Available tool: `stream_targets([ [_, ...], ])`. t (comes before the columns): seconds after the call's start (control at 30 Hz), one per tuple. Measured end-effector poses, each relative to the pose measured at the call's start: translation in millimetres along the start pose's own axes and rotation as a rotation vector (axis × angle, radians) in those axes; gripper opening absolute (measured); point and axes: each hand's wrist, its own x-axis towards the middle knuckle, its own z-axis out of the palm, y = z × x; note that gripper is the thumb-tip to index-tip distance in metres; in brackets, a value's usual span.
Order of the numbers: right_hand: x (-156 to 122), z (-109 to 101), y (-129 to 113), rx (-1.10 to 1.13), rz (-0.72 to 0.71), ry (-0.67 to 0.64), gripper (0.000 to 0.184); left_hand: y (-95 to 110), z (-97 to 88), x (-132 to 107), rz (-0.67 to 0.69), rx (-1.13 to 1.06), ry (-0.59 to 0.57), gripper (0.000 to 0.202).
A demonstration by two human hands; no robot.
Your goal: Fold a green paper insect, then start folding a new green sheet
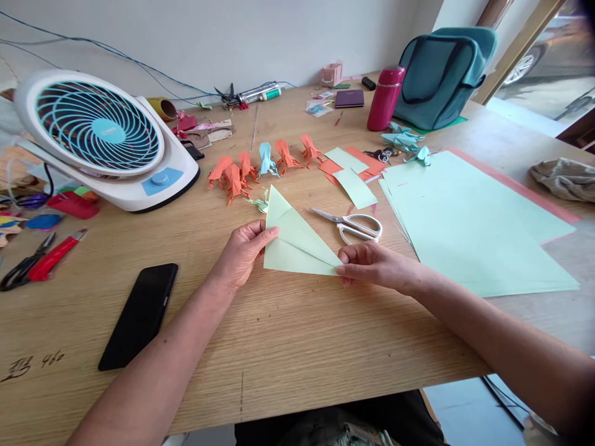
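Note:
A pale green sheet of paper (297, 243), folded into a triangle with crease lines across it, is held up between my two hands above the table. My left hand (242, 251) pinches its left edge, thumb on top. At the lower right corner, my right hand (372, 265) grips the paper's tip between thumb and fingers. White-handled scissors (357, 227) lie just beyond my right hand, blades pointing left. Behind the triangle stand several orange folded paper figures (233, 179), a light blue one (266, 160) and a small green one (260, 202).
Large pale green sheets (469, 229) are stacked at the right, near cut paper pieces (356, 186). A black phone (139, 316) lies left of my left forearm. Farther back are a fan (106, 136), a pink bottle (387, 99) and a teal bag (441, 80). Red-handled cutters (51, 257) lie far left.

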Motion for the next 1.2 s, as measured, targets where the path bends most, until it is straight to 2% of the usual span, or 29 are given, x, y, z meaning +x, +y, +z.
stream_targets([
  [0.5,-0.3,1.1,3.8,-0.095,-0.045,0.073,0.040,-0.8,-6.7,3.8,0.023,0.004,0.019,0.034],
  [1.03,-0.3,1.5,5.5,-0.169,-0.042,0.016,0.021,-1.6,-11.7,5.5,0.024,-0.008,0.039,0.028],
  [1.2,0.2,0.9,3.1,-0.183,-0.052,0.002,0.021,0.7,-10.6,4.5,0.028,-0.004,0.046,0.029],
])
